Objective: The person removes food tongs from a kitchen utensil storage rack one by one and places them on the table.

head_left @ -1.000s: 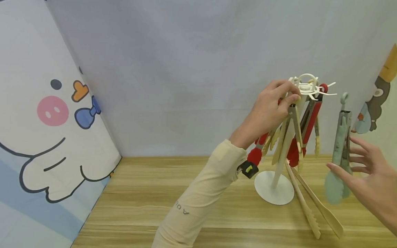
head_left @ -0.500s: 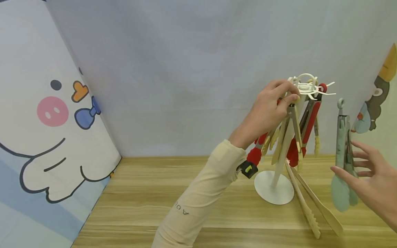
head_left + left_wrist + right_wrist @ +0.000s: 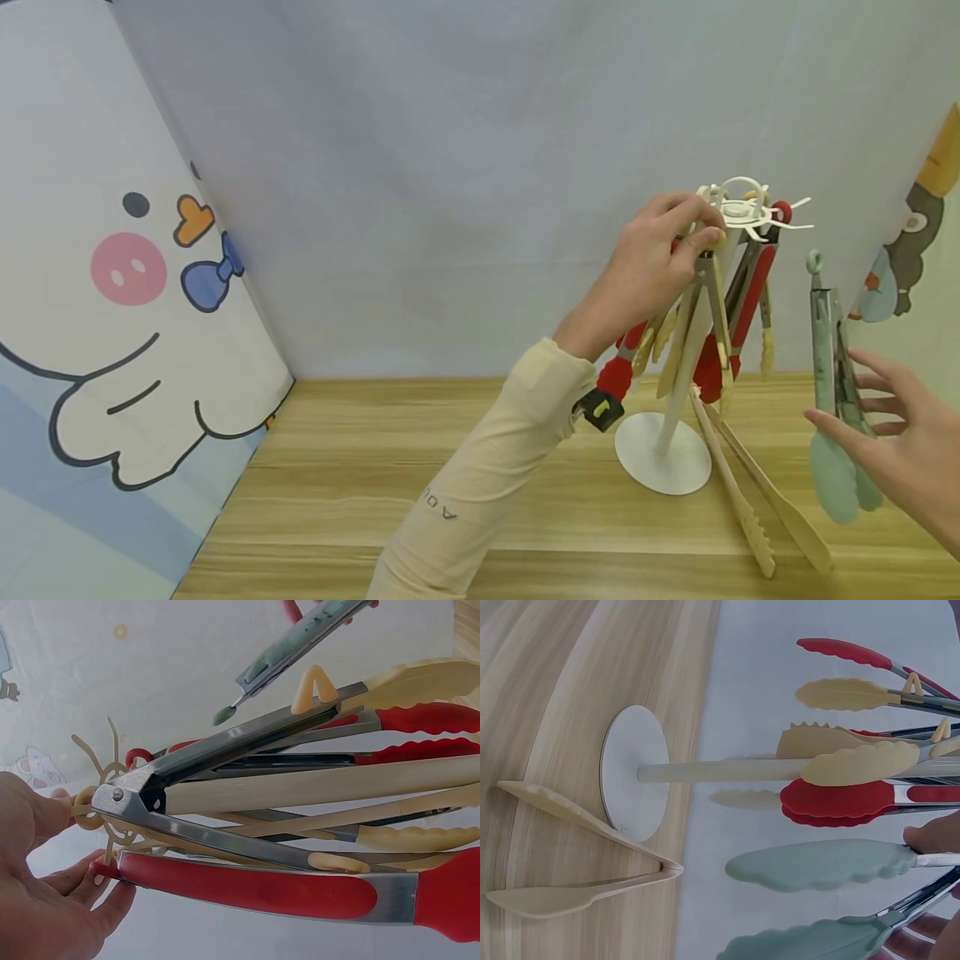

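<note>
Tongs (image 3: 824,367), pale green and metal, scalloped heads (image 3: 821,865) parted, ring (image 3: 814,271) uppermost

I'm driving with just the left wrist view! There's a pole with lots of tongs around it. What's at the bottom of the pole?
Observer: A round white base.
Child: Is anything lying near it?
Observer: Yes, beige tongs, spread in a V on the wood-grain table.
Child: My picture cuts off the green tongs at the top. What's missing?
Observer: Two scalloped mint-green heads. They point down and are spread apart.
</note>
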A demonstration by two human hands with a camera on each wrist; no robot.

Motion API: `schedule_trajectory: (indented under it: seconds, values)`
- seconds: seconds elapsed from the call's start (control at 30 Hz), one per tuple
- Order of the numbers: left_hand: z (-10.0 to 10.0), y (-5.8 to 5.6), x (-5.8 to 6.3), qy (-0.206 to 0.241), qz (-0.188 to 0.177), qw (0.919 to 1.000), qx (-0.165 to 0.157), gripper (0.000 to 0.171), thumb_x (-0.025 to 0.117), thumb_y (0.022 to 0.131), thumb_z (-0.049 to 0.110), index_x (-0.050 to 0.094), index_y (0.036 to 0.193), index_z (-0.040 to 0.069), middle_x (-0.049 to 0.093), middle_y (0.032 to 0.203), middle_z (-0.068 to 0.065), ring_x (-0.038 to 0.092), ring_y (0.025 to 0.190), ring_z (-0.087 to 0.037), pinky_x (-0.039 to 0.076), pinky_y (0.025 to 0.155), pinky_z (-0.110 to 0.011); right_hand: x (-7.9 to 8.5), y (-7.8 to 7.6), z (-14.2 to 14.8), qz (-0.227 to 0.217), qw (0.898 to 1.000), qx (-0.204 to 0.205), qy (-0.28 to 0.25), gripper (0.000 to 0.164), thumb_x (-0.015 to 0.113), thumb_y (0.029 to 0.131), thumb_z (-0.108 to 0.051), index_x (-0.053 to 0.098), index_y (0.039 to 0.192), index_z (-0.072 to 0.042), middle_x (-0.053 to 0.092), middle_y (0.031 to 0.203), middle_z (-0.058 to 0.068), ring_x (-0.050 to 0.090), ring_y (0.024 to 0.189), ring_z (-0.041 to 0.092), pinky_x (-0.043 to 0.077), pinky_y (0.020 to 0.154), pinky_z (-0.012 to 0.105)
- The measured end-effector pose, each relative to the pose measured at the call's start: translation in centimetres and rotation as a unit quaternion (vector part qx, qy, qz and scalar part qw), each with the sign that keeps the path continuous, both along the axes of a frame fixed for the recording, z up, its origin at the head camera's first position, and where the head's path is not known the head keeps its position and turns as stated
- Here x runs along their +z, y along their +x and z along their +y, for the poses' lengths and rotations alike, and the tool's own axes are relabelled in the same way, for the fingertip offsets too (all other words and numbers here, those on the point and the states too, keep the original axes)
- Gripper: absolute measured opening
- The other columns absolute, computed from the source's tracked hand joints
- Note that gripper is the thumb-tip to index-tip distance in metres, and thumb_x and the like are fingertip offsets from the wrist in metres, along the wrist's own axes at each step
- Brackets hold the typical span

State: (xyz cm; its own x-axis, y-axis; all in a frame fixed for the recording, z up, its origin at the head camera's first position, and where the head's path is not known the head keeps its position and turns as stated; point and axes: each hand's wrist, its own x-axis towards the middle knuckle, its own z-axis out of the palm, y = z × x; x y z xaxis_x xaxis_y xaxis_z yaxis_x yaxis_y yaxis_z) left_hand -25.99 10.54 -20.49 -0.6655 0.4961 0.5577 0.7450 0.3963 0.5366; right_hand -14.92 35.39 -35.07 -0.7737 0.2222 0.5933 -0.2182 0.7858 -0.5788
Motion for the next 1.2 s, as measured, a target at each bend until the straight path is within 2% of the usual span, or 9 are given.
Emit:
schedule_trajectory:
  seconds: [0.23, 0.53, 0.6, 0.73, 0.8, 0.93, 1.07, 1.13, 1.2]
  values:
    - [0.0, 0.0, 0.0, -0.004, 0.002, 1.0000, 0.002, 0.013, 0.050, 0.099, 0.024, 0.062, 0.100, 0.020, 0.048, 0.126, 0.008, 0.042, 0.106, -0.001, 0.035, 0.083, -0.012, -1.1, -0.7, 1.0, -0.001, 1.000, -0.022, 0.016, 0.080, 0.083, 0.071, -0.008, 0.045, 0.141, -0.014, 0.057, 0.104, 0.027, 0.035, 0.079, -0.023, 0.035, 0.058, 0.003]
    - [0.0, -0.1, 0.0, 0.002, 0.001, 1.0000, -0.007, 0.013, 0.049, 0.099, 0.023, 0.062, 0.100, 0.019, 0.048, 0.124, 0.007, 0.043, 0.102, -0.003, 0.036, 0.080, -0.012, -0.9, -0.4, 0.9, -0.020, 0.999, -0.019, 0.035, 0.076, 0.082, 0.073, -0.010, 0.045, 0.139, -0.006, 0.056, 0.105, 0.033, 0.031, 0.079, -0.024, 0.033, 0.056, 0.006]
    - [0.0, -0.1, 0.0, 0.001, 0.001, 1.0000, -0.006, 0.013, 0.049, 0.099, 0.023, 0.062, 0.100, 0.019, 0.048, 0.124, 0.007, 0.043, 0.102, -0.003, 0.036, 0.080, -0.012, -0.9, -0.3, 1.0, -0.028, 0.999, -0.014, 0.041, 0.075, 0.081, 0.074, -0.012, 0.045, 0.139, -0.004, 0.055, 0.106, 0.035, 0.046, 0.079, -0.011, 0.033, 0.056, 0.007]
    - [0.0, -0.1, -0.1, 0.002, 0.003, 1.0000, -0.007, 0.013, 0.050, 0.099, 0.023, 0.062, 0.100, 0.019, 0.048, 0.124, 0.007, 0.043, 0.101, -0.003, 0.036, 0.079, -0.011, -1.6, -0.6, 1.5, -0.028, 0.998, -0.026, 0.053, 0.076, 0.082, 0.074, -0.016, 0.045, 0.141, -0.009, 0.057, 0.102, 0.025, 0.053, 0.080, 0.001, 0.035, 0.055, 0.011]
    - [0.0, -0.1, -0.1, 0.005, 0.002, 1.0000, -0.008, 0.013, 0.050, 0.099, 0.023, 0.062, 0.100, 0.018, 0.048, 0.123, 0.007, 0.043, 0.101, -0.003, 0.036, 0.079, -0.011, -1.9, -0.7, 1.8, -0.025, 0.998, -0.024, 0.053, 0.076, 0.082, 0.074, -0.017, 0.046, 0.140, -0.009, 0.057, 0.102, 0.025, 0.048, 0.080, -0.008, 0.035, 0.055, 0.011]
    - [-0.1, 0.0, -0.1, 0.006, 0.006, 1.0000, -0.005, 0.013, 0.050, 0.099, 0.023, 0.062, 0.099, 0.018, 0.049, 0.123, 0.006, 0.043, 0.103, -0.004, 0.036, 0.080, -0.011, -2.1, -0.8, 2.3, -0.033, 0.998, -0.013, 0.059, 0.075, 0.082, 0.074, -0.018, 0.046, 0.139, -0.004, 0.057, 0.104, 0.032, 0.048, 0.080, -0.009, 0.033, 0.054, 0.009]
    - [-0.1, 0.0, -0.1, 0.002, 0.007, 1.0000, -0.004, 0.013, 0.050, 0.099, 0.023, 0.062, 0.100, 0.018, 0.048, 0.124, 0.006, 0.043, 0.104, -0.003, 0.036, 0.080, -0.011, -2.7, -0.9, 2.6, -0.047, 0.996, -0.025, 0.078, 0.076, 0.082, 0.074, -0.022, 0.046, 0.137, -0.001, 0.057, 0.102, 0.034, 0.058, 0.075, 0.008, 0.035, 0.051, 0.009]
    - [-0.1, 0.0, -0.1, 0.000, 0.008, 1.0000, -0.005, 0.014, 0.049, 0.099, 0.023, 0.062, 0.100, 0.018, 0.048, 0.124, 0.006, 0.043, 0.104, -0.003, 0.036, 0.080, -0.011, -3.1, -1.0, 2.7, -0.054, 0.995, -0.028, 0.083, 0.076, 0.082, 0.074, -0.023, 0.046, 0.136, 0.002, 0.057, 0.102, 0.035, 0.062, 0.075, 0.033, 0.035, 0.049, 0.011]
    - [0.0, 0.0, -0.1, -0.002, 0.009, 0.9999, -0.005, 0.014, 0.049, 0.099, 0.024, 0.062, 0.101, 0.018, 0.048, 0.124, 0.006, 0.042, 0.105, -0.003, 0.036, 0.080, -0.011, -3.4, -1.0, 3.0, -0.059, 0.994, -0.032, 0.085, 0.075, 0.082, 0.073, -0.024, 0.047, 0.134, 0.002, 0.058, 0.102, 0.034, 0.062, 0.073, 0.033, 0.036, 0.047, 0.012]
